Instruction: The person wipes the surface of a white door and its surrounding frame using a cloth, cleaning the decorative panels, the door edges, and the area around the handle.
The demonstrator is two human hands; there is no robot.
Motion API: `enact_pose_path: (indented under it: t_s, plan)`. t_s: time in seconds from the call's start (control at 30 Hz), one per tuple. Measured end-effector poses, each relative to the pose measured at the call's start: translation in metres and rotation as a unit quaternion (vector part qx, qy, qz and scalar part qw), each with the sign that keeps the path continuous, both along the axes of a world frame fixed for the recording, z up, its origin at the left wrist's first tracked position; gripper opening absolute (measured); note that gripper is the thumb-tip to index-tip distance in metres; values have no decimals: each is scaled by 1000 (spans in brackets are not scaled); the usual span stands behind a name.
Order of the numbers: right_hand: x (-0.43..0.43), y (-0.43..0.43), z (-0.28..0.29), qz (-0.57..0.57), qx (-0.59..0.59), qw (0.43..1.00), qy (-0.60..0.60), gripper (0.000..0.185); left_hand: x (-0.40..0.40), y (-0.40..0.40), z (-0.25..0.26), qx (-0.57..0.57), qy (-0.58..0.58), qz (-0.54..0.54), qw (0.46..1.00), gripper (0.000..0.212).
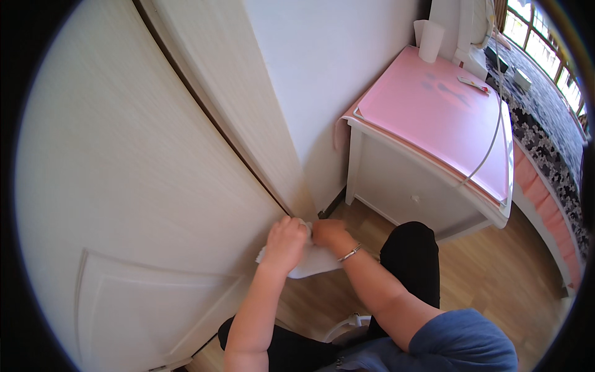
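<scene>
Low beside the pale door, a white cloth hangs between my two hands. My left hand has its fingers curled over the cloth's upper left part, close to the door's edge. My right hand, with a metal bracelet at the wrist, is at the cloth's upper right part, in front of the foot of the door frame. Its fingers are bent and slightly blurred, and their tips are hidden, so its grip is unclear. The two hands are close together.
To the right stands a white nightstand with a pink cover, holding a paper roll and a small packet. A white cable hangs across it. Beyond is a bed. My knees are bent near the wooden floor.
</scene>
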State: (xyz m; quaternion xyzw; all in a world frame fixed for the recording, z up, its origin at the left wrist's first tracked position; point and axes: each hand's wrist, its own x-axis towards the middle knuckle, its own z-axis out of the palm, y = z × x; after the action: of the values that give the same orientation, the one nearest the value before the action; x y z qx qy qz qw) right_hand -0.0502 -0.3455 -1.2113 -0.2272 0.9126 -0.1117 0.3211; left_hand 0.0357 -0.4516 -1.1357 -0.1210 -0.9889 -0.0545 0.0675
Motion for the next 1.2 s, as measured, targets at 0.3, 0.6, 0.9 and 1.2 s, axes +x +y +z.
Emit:
enact_pose_path:
  t_s: [0.3,0.6,0.9,1.2]
  plan:
    - [59,-37,95,-164,-576,716,359,30,77,-17,135,-121,332,104,930,20]
    - [103,-96,104,-85,-595,678,423,62,124,-37,119,-207,142,302,920,56]
    - [121,-136,165,41,-631,599,491,55,161,-102,112,-272,373,397,793,51]
    - [158,-200,202,15,-685,446,576,36,214,-160,121,-246,491,416,725,54]
